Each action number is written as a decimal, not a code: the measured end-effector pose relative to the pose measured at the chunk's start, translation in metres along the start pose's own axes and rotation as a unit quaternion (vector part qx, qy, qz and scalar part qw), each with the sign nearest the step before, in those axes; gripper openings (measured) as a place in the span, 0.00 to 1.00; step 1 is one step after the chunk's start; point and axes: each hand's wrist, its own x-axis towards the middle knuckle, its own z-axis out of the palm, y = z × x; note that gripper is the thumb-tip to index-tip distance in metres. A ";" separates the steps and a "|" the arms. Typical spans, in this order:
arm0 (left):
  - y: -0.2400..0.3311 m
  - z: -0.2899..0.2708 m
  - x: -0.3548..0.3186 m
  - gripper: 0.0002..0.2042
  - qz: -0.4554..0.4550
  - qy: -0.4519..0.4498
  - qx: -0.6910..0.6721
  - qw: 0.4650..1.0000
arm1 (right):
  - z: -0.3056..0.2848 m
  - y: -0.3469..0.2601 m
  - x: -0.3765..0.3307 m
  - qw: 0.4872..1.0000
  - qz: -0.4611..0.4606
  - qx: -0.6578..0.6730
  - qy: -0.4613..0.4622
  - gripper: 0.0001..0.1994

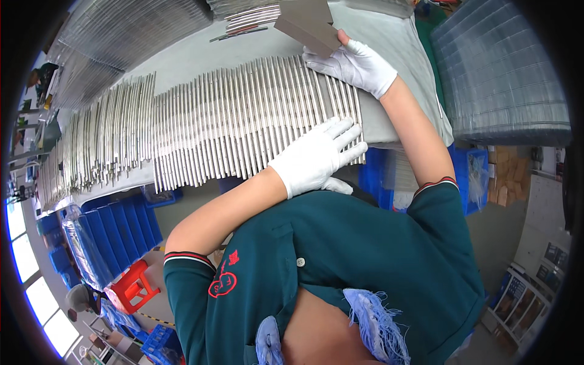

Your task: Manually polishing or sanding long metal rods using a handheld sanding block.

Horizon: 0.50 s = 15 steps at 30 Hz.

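Many thin silver metal rods [237, 115] lie side by side in a wide row on the pale cloth-covered table. My left hand [319, 155], in a white glove, lies flat with fingers stretched over the near ends of the rods at the row's right end. Farther off, my gloved right hand [356, 67] holds a grey-brown angular block [310, 30] above the far ends of the same rods. Its fingers reach beneath the block, and the bare thumb tip shows at its edge. What the block is made of I cannot tell.
More rods [115, 131] lie to the left, with a few loose ones [243, 30] at the back. Plastic-wrapped stacks [505, 73] stand at the right and far left. Blue crates [115, 234] and a red stool [132, 287] are on the floor at left.
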 end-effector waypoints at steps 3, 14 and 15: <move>-0.003 0.008 0.017 0.46 0.055 0.015 -0.045 0.997 | -0.011 -0.014 -0.013 1.000 0.014 -0.002 -0.009 0.35; -0.005 0.008 0.022 0.41 0.070 -0.014 -0.033 0.997 | -0.015 -0.022 -0.016 0.999 0.028 0.015 -0.018 0.37; -0.006 0.006 0.016 0.40 0.064 -0.018 -0.034 0.997 | -0.012 -0.019 -0.011 0.999 0.036 0.023 -0.015 0.37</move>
